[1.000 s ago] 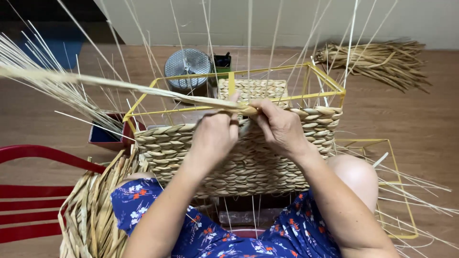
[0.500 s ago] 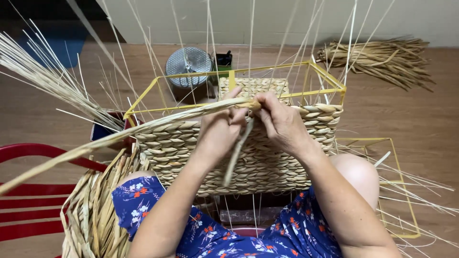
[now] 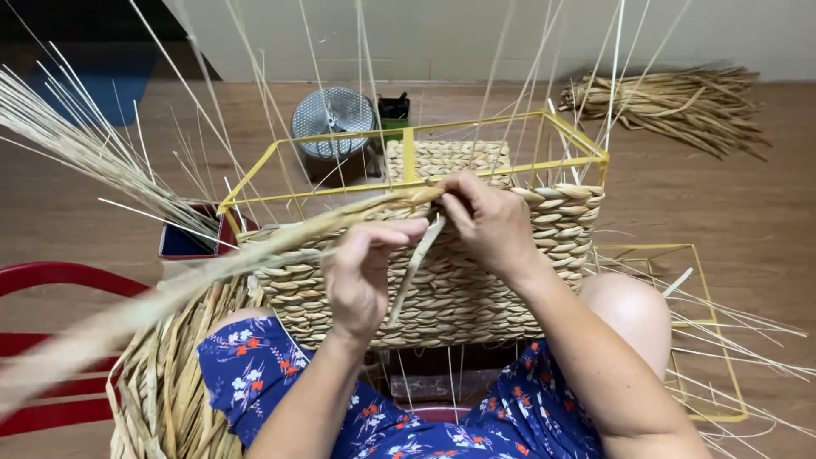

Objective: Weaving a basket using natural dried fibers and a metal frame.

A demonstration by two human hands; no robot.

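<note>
Basket (image 3: 442, 289): was kept on the lap, unmoved.
Strand (image 3: 255, 251): was swung lower leftward.
Left hand (image 3: 365, 272): was lowered, fingers curled on the strand.
Right hand (image 3: 489, 221): was pinched closed at the rim.

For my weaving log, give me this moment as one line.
left hand: pinching loose straw strand | right hand: fingers pressing long straw bundle at basket rim | yellow wire frame: inside basket

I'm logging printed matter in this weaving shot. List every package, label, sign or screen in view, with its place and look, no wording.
No labels, signs or screens show.
Dark box with a green lower part: on the floor beyond the basket, right of the round metal fan; maybe a package, too small to tell.
Red-rimmed tray with a dark blue inside: on the floor, left of the basket; rectangular, plain.
</note>
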